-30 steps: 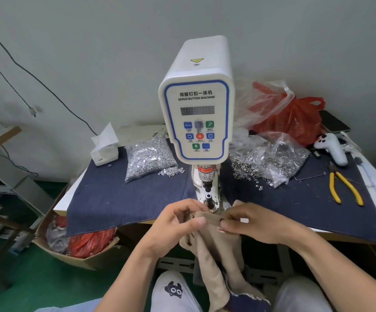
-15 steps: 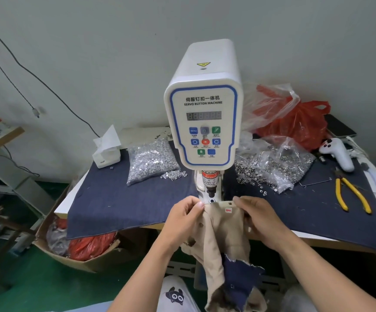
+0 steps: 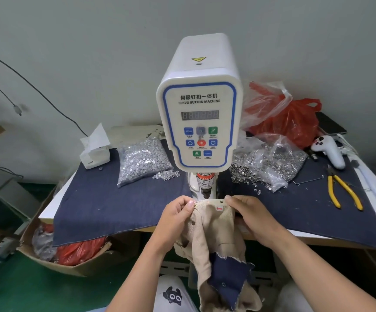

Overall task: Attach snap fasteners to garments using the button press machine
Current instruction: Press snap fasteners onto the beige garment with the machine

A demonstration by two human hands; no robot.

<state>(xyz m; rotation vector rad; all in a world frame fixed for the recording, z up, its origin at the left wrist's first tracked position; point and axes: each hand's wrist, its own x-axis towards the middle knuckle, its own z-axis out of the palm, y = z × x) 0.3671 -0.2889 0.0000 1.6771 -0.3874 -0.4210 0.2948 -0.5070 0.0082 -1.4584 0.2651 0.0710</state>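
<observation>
A white servo button machine (image 3: 199,122) stands at the middle of the table, its press head (image 3: 205,194) pointing down. Just below the head lies the top edge of a beige garment (image 3: 209,224), stretched flat between both hands. My left hand (image 3: 175,218) pinches the edge on the left; my right hand (image 3: 247,212) grips it on the right. Snaps sit along the edge and a small red arrow sticker (image 3: 219,208) marks it. The garment hangs down toward my lap with a dark blue patch (image 3: 227,275) at its lower end.
A dark blue cloth (image 3: 115,206) covers the table. A bag of silver fasteners (image 3: 140,162) lies left of the machine, another bag (image 3: 270,163) right. Yellow pliers (image 3: 342,190), a white controller (image 3: 328,150), a red plastic bag (image 3: 292,122) and a tissue box (image 3: 95,152) also lie there. A cardboard box (image 3: 54,255) sits underneath.
Both hands raised the beige garment from the table's front edge and spread its top edge flat under the press head. My head moved closer.
</observation>
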